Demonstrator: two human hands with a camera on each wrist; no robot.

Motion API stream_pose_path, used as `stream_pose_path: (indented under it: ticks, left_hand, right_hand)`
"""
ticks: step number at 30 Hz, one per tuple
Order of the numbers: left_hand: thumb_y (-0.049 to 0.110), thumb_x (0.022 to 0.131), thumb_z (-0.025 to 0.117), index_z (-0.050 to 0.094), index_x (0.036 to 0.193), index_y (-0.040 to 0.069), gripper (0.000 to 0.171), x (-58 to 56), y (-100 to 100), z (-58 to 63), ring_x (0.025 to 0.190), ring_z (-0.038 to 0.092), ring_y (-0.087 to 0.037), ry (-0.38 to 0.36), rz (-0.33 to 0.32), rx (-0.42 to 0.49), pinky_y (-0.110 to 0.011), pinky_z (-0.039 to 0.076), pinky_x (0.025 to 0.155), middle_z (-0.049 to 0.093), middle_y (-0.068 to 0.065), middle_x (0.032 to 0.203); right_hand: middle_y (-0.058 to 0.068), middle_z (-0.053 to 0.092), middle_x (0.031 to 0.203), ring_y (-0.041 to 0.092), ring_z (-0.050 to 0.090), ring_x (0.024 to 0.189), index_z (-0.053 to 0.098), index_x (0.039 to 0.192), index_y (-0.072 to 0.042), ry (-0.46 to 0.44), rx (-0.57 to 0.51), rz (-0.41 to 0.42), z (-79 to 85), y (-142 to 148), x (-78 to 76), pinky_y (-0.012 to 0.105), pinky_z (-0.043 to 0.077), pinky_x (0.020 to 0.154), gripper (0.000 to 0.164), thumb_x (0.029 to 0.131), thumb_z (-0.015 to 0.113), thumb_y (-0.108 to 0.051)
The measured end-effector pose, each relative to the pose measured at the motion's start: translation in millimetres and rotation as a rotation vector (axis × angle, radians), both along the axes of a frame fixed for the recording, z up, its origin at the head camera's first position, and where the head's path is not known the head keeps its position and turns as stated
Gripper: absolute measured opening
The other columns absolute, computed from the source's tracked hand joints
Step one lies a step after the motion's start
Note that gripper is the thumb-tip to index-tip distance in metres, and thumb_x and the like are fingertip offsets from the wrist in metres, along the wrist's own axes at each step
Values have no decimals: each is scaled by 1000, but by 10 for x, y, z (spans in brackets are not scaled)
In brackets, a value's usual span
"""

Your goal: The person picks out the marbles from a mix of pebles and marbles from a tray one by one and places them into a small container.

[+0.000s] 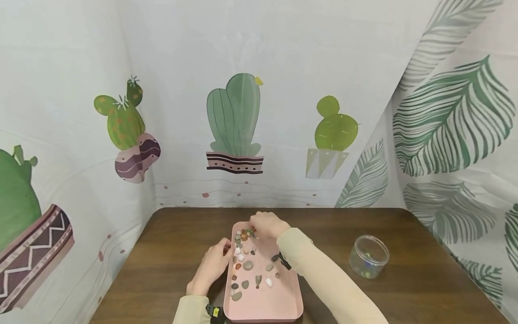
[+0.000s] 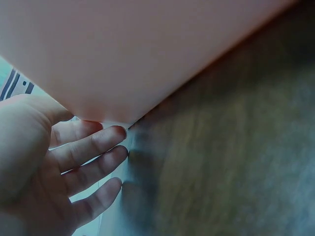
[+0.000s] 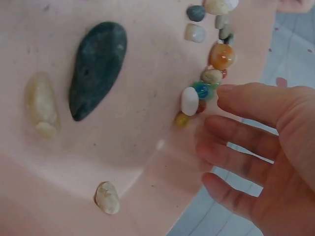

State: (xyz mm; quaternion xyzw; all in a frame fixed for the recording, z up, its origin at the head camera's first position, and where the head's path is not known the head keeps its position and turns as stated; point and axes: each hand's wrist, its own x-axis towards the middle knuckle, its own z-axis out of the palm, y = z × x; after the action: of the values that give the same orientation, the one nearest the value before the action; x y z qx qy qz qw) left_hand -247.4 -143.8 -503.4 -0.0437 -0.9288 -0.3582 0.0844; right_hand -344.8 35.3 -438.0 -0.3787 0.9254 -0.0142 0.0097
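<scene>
A pink tray (image 1: 269, 307) lies lengthwise in front of me, with pebbles and a few glass marbles scattered in it. My left hand (image 1: 213, 263) rests at the tray's left side, fingertips at its outer wall in the left wrist view. Over the far right end reaches my right hand (image 1: 268, 224). Seen from the right wrist, its relaxed fingers lie along the tray wall, one tip right at a blue-green marble (image 3: 202, 90). Beside that marble are a white pebble (image 3: 189, 101) and an orange stone (image 3: 222, 56). A large dark pebble (image 3: 98, 70) lies farther from the hand.
To the right of the tray stands a clear round jar (image 1: 369, 256) with several green and blue pieces at its bottom. The dark wooden table (image 1: 174, 252) ends at a cloth backdrop (image 1: 283, 189) printed with cacti and leaves.
</scene>
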Motion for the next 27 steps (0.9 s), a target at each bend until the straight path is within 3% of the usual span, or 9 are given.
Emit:
stream_pose_path:
  ticks: [4, 10, 14, 17, 21, 24, 27]
  left_hand:
    - [31, 90, 49, 56, 90, 18, 15, -3, -3, 16, 63, 51, -6, 0, 1, 4, -31, 41, 61, 55, 10, 73]
    - [31, 90, 49, 56, 91, 17, 16, 6, -4, 15, 63, 51, -6, -4, -3, 3, -31, 41, 61, 55, 9, 74]
    - [31, 89, 49, 56, 90, 17, 15, 4, -4, 7, 63, 51, -6, -2, -6, 8, -30, 41, 61, 55, 9, 73]
    - [30, 89, 49, 56, 91, 17, 15, 3, -6, 11, 63, 51, -6, -5, -6, 8, -30, 41, 60, 55, 9, 73]
    - [30, 90, 49, 56, 91, 17, 15, -3, -7, 21, 63, 51, -6, -5, -5, 11, -30, 41, 60, 55, 9, 73]
    - [30, 90, 49, 56, 90, 17, 14, -6, -2, 19, 63, 51, -7, -5, -5, 17, -30, 41, 60, 55, 9, 73]
    - [30, 90, 49, 55, 91, 17, 14, 3, -15, 17, 63, 51, -7, -12, -9, 18, -30, 40, 60, 55, 9, 73]
  right_hand:
    - [-7, 46, 65, 10, 42, 59, 51, 63, -21, 39, 52, -28, -25, -59, -8, 28, 37, 54, 20, 76, 65, -13]
    - [-7, 48, 65, 10, 44, 59, 52, 67, -21, 45, 107, -47, -67, -110, 30, 29, 38, 55, 17, 80, 63, -19]
    - [-5, 54, 72, 11, 48, 63, 60, 80, -20, 93, 139, -56, -96, -107, 56, 29, 40, 56, 4, 79, 64, -20]
    - [-3, 56, 77, 12, 49, 64, 63, 90, -22, 100, 151, -69, -109, -103, 74, 30, 42, 56, 12, 78, 65, -21]
    - [-4, 52, 71, 12, 47, 60, 59, 76, -21, 93, 137, -84, -110, -99, 81, 31, 41, 54, 6, 78, 65, -24]
    - [-5, 49, 65, 13, 46, 58, 52, 65, -21, 76, 110, -95, -114, -96, 78, 32, 39, 53, 18, 79, 64, -25]
    - [-5, 47, 63, 13, 44, 56, 50, 62, -20, 53, 92, -109, -124, -98, 83, 31, 38, 52, 21, 80, 62, -24]
